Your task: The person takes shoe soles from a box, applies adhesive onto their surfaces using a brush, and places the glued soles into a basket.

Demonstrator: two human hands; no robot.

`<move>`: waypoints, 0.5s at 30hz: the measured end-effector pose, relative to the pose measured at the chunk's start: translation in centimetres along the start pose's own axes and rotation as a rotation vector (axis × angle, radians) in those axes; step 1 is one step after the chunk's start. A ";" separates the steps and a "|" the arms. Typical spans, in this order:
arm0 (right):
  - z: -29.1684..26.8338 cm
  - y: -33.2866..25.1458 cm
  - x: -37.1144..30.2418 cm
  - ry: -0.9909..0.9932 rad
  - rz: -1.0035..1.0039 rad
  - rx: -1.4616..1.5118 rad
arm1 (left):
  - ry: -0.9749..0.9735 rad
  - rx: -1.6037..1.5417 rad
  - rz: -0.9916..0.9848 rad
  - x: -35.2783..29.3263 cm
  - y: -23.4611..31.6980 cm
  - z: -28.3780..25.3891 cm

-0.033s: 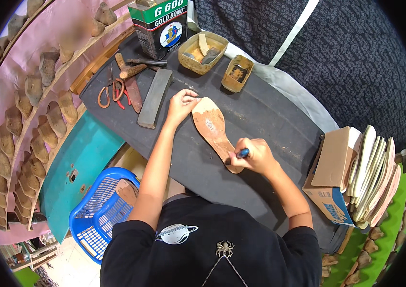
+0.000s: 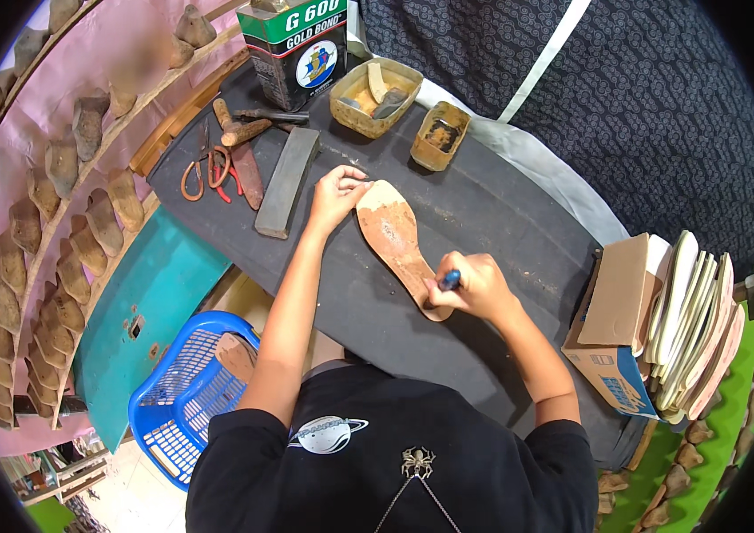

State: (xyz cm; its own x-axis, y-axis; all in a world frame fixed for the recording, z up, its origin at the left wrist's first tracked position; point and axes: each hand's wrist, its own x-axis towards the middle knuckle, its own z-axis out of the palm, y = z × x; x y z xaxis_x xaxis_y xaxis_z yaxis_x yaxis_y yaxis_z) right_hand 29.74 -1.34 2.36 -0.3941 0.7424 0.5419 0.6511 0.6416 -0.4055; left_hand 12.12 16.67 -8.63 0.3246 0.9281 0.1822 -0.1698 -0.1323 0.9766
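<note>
Diagonally between both hands, a sole.

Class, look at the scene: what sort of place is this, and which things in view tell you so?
Probably a shoemaking or shoe-repair workshop: rows of foot-shaped forms line the left side, a tan sole lies on the dark worktable, and sole-shaped pieces are bunched at the right.

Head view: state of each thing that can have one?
Sole: flat on table
Left hand: at sole's wider end
Right hand: closed around blue-handled tool
Larger tub: open, holding scraps
Smaller tub: open, stained inside
Blue basket: open-topped, brown piece inside
Carton: open, holding sheets
Tin: upright
</note>
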 end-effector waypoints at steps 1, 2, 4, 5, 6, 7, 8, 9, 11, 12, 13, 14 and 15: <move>-0.3 0.1 0.2 -0.036 0.042 -0.039 | -0.005 -0.001 0.000 0.0 0.0 0.1; 0.1 0.3 0.5 0.054 0.058 0.009 | -0.001 0.018 -0.004 0.0 0.1 0.0; 1.2 0.9 1.1 0.216 0.105 0.120 | -0.002 0.038 -0.003 0.0 0.0 0.1; 1.7 1.0 1.5 0.294 0.118 0.160 | 0.000 0.041 0.002 0.0 0.0 0.1; 2.5 1.4 1.7 0.321 0.093 0.177 | 0.003 0.046 0.007 0.0 0.0 0.1; 3.0 1.3 1.6 0.280 0.096 0.223 | -0.002 0.047 0.009 0.1 0.1 0.2; 3.3 1.3 1.6 0.265 0.008 0.143 | -0.009 0.062 0.002 0.1 0.1 0.2; 3.5 1.3 1.7 0.244 -0.081 0.068 | -0.009 0.077 -0.009 -0.1 0.1 0.2; 3.6 0.3 1.0 0.200 -0.219 -0.071 | -0.009 0.069 -0.014 -0.1 0.1 0.1; 3.4 -0.2 0.5 0.176 -0.276 -0.083 | -0.009 0.059 -0.018 -0.2 0.2 0.1; 3.1 -0.7 -0.2 0.152 -0.332 -0.095 | -0.007 0.057 -0.021 -0.2 0.2 0.1; 2.8 -1.0 -0.8 0.137 -0.358 -0.091 | -0.011 0.057 -0.011 -0.3 0.2 0.1; 2.6 -1.1 -1.3 0.149 -0.357 -0.056 | -0.016 0.058 0.000 -0.2 0.3 0.1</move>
State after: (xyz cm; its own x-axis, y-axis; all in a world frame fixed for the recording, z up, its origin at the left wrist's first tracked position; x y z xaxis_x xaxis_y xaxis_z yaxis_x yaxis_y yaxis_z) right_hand 27.78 -2.50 0.20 -0.5064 0.4351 0.7444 0.5259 0.8400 -0.1333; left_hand 12.11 16.41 -8.39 0.3393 0.9227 0.1832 -0.1159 -0.1522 0.9815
